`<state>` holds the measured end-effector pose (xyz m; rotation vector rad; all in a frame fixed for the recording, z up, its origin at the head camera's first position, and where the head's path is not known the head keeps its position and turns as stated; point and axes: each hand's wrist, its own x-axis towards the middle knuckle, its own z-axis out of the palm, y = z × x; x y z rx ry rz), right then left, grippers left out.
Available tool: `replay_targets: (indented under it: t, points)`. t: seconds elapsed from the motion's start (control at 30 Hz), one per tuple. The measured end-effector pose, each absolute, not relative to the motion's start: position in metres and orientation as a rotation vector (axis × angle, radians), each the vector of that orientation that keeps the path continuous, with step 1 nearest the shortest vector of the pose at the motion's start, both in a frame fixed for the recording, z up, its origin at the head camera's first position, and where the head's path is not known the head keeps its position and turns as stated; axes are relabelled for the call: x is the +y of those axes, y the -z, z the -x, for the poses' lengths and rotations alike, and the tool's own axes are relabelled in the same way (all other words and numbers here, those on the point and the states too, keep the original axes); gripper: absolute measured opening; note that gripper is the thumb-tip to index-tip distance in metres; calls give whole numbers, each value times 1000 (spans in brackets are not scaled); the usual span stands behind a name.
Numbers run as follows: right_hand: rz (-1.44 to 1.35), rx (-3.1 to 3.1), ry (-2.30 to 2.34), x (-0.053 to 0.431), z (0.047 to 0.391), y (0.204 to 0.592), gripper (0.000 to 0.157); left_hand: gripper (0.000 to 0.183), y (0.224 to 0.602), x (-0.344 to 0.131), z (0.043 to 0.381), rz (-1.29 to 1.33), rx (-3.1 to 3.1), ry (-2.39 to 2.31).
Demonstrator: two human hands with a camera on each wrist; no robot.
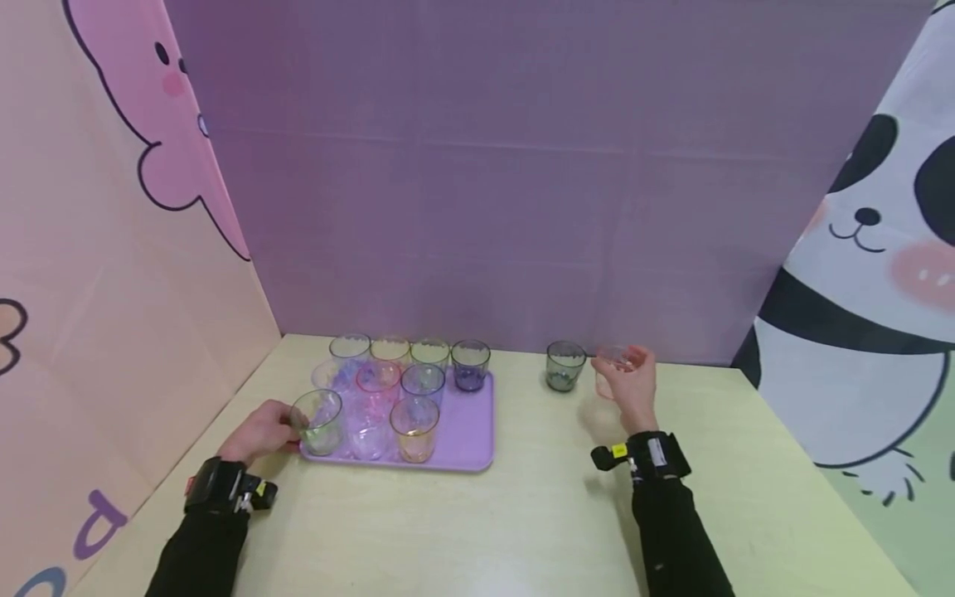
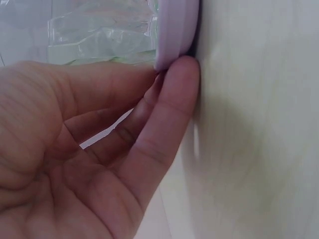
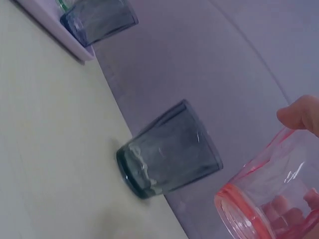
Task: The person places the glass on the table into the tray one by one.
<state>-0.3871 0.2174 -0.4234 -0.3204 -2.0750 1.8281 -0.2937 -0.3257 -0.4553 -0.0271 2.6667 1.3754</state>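
My left hand (image 1: 261, 429) pinches the left edge of the purple tray (image 1: 472, 439). In the left wrist view the thumb lies against the tray's rim (image 2: 172, 35), with a fingertip tucked beneath it. A green-tinted glass (image 1: 317, 424) stands on the tray right beside those fingers. Over the table's right side, my right hand (image 1: 630, 388) grips a clear pink-tinted glass (image 3: 244, 214), thumb on one side and fingers showing through the far wall. Just left of it stands a dark grey-green glass (image 1: 564, 367) on the table.
Several tinted glasses crowd the tray's left and back, among them a dark purple-blue one (image 1: 470, 366), a pink one (image 1: 378, 380) and an amber one (image 1: 414, 431). Behind the table (image 1: 537, 497) hangs a purple backdrop (image 1: 477, 207); printed panels flank both sides.
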Motion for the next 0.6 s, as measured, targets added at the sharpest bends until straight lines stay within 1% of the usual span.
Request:
replay_targets:
  t: [0.23,0.4,0.6]
  points:
    - [214,-2033,-1908,199,381,413,79,22,456,-327,294,34,2670,-1368]
    - [159,-2102,-1863,182,379,413,78,21,455,-327,293,32,2677,-1360]
    - [15,-2112,-1921,164,376,416,80,20,456,-326,294,33,2673,-1368]
